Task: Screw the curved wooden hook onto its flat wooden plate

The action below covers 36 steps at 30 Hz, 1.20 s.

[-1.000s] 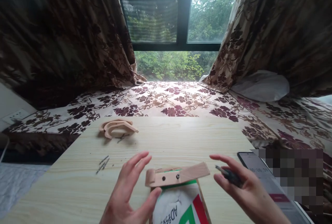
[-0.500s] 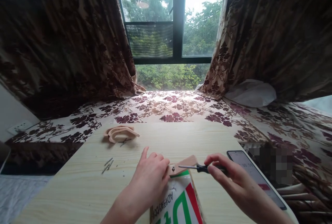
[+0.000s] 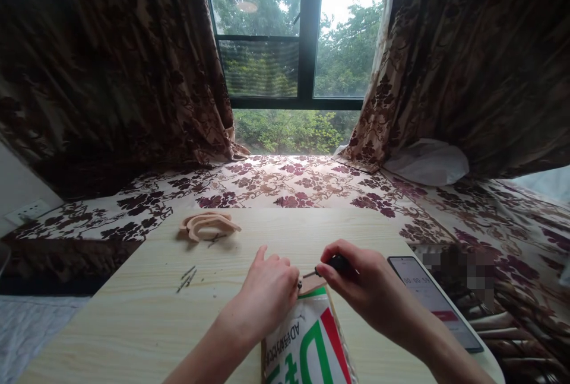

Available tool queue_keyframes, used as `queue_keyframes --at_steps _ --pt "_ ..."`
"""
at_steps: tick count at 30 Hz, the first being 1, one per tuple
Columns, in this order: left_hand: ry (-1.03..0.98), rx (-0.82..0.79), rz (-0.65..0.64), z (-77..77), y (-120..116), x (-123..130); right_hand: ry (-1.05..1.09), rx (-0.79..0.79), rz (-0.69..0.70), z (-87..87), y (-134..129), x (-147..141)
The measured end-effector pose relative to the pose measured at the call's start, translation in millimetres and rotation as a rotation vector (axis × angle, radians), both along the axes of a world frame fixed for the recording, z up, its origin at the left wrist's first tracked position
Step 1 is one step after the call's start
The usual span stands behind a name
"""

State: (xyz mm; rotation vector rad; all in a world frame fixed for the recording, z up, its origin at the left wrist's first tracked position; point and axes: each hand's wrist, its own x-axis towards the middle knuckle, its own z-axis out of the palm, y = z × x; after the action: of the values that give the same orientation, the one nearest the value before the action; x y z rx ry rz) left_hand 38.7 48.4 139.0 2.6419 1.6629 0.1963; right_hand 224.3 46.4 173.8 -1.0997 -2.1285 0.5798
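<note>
My right hand [image 3: 351, 271] is closed round the black handle of a screwdriver [image 3: 310, 275], its metal shaft pointing left. The tip sits close to a small dark metal fitting [image 3: 300, 285] beside my left fingertips; whether it touches cannot be made out. A flat tan strip, leather-like [image 3: 313, 283], lies under the screwdriver. My left hand [image 3: 272, 283] presses on the strip's left end with curled fingers, and its thumb is partly hidden. Beneath the strip is a flat printed packet [image 3: 307, 336] with white, green and red areas, running towards me.
Curved tan strips [image 3: 209, 227] lie at the table's far left, with thin metal pieces beside them. Several screws or pins [image 3: 187, 279] and tiny bits are left of my hand. A phone showing a timer [image 3: 434, 301] lies at the table's right edge [image 3: 490, 366].
My right hand has moved left and up, bringing the screwdriver tip to the metal fitting and tilting its handle upward. My left hand has shifted slightly right over the strip.
</note>
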Motion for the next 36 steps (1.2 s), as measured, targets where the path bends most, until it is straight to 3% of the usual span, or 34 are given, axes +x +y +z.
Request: queue_keyframes --at_steps 8,24,36 --pt "-0.031 -0.014 -0.001 3.8 0.7 -1.4 -0.045 0.017 0.025 2.5 2.8 -6.5" --pt "-0.093 -0.045 -0.014 -6.3 10.3 -0.6 -0.122 0.014 0.06 3.9 10.4 -11.5" --pt "-0.158 -0.116 0.012 -7.7 12.4 0.4 -0.353 0.06 0.231 25.7 22.3 -17.8"
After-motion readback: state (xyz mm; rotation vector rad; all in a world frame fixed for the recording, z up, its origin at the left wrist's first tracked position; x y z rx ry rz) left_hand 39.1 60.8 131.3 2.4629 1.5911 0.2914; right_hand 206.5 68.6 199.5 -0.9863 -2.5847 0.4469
